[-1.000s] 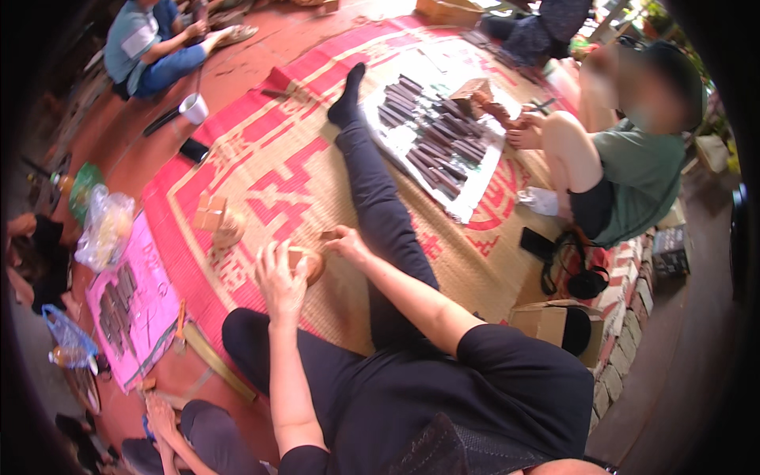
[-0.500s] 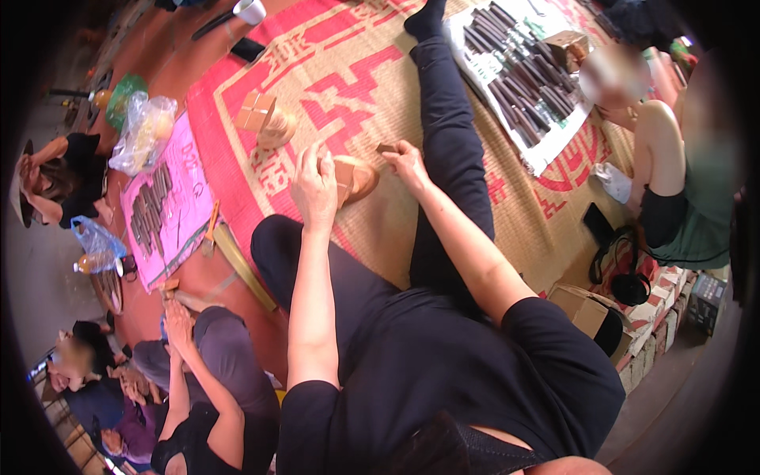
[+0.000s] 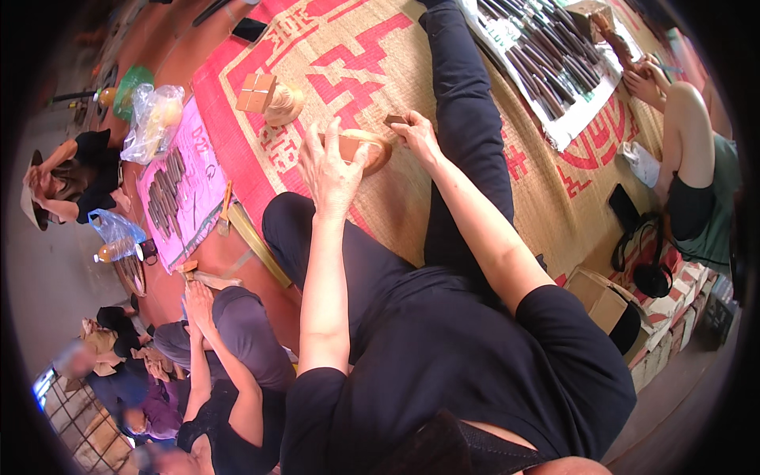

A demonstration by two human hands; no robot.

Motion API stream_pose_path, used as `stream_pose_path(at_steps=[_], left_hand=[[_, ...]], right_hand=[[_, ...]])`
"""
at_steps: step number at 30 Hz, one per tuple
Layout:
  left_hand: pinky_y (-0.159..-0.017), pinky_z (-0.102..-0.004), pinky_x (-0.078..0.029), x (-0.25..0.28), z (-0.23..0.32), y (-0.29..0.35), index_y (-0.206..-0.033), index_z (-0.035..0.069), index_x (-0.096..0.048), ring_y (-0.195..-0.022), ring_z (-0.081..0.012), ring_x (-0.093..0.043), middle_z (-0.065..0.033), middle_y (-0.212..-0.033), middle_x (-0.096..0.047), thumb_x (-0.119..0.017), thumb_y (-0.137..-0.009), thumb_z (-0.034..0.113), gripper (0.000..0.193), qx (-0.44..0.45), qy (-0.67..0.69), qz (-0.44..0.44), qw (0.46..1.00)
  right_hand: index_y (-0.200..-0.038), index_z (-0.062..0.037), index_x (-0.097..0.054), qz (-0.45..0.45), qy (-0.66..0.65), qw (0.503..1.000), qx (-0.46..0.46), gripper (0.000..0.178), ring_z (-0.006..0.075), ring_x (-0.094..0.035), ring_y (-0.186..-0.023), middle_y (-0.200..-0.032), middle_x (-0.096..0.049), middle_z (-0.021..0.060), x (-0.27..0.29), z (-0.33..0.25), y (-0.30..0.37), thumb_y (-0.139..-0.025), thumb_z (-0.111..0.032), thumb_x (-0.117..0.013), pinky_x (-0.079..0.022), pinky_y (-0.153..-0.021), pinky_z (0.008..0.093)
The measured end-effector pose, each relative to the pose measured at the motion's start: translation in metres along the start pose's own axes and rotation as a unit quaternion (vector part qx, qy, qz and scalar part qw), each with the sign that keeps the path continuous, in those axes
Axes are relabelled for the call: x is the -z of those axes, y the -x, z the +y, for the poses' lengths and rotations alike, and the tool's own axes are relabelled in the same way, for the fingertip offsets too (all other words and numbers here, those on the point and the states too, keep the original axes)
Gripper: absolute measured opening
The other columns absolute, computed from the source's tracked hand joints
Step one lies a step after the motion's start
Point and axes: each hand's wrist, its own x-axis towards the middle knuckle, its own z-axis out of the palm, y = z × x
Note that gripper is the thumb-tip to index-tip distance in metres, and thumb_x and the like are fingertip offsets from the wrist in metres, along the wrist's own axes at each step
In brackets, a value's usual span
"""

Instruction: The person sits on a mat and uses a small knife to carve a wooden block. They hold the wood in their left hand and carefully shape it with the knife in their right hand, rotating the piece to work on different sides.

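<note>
My left hand [image 3: 328, 170] has its fingers spread, the thumb in front of a rounded pale wooden piece [image 3: 378, 152] with a brown face. Whether the fingertips touch the wood I cannot tell. My right hand [image 3: 419, 136] is closed on a small brown block [image 3: 395, 120], just right of and above the wooden piece. Farther off to the left stands a similar pale wooden piece [image 3: 285, 104]. At its left end is a brown block [image 3: 256, 93] with light lines across its face.
A red and straw-coloured mat [image 3: 340, 47] lies beneath. Dark-handled tools [image 3: 546, 59] cover a white cloth at far right; more tools [image 3: 165, 194] lie on a pink sheet at left. A brush [image 3: 225, 210] lies nearby. Co-workers sit on both sides.
My left hand has spread its fingers and turned beside the wooden piece. My right hand keeps its pinch on the small block. The whole view has shifted slightly.
</note>
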Motion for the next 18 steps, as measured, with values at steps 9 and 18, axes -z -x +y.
stream_pose_path(at_steps=[9, 18], left_hand=[[-0.098, -0.0445, -0.042, 0.002, -0.049, 0.003, -0.115, 0.009, -0.06, -0.119, -0.0323, -0.048, -0.0139, -0.122, -0.048, -0.07, -0.082, 0.035, 0.043, 0.086, 0.18, 0.057, 0.978], [-0.097, -0.0437, -0.041, 0.005, -0.067, 0.0, -0.116, 0.006, -0.054, -0.115, -0.0324, -0.049, -0.0151, -0.121, -0.045, -0.065, -0.085, 0.04, 0.047, 0.112, 0.194, 0.017, 0.974]], right_hand=[[-0.087, -0.0025, -0.06, -0.008, 0.001, 0.999, -0.043, 0.015, 0.0105, -0.055, -0.063, -0.074, -0.06, 0.0028, -0.005, -0.019, 0.017, -0.081, -0.013, -0.068, -0.045, -0.057, 0.0264], [-0.083, -0.0059, -0.054, 0.014, -0.07, 0.997, -0.028, 0.017, 0.0093, -0.055, -0.058, -0.071, -0.058, 0.0023, -0.006, -0.002, 0.01, -0.083, -0.012, -0.069, -0.043, -0.053, 0.0244]])
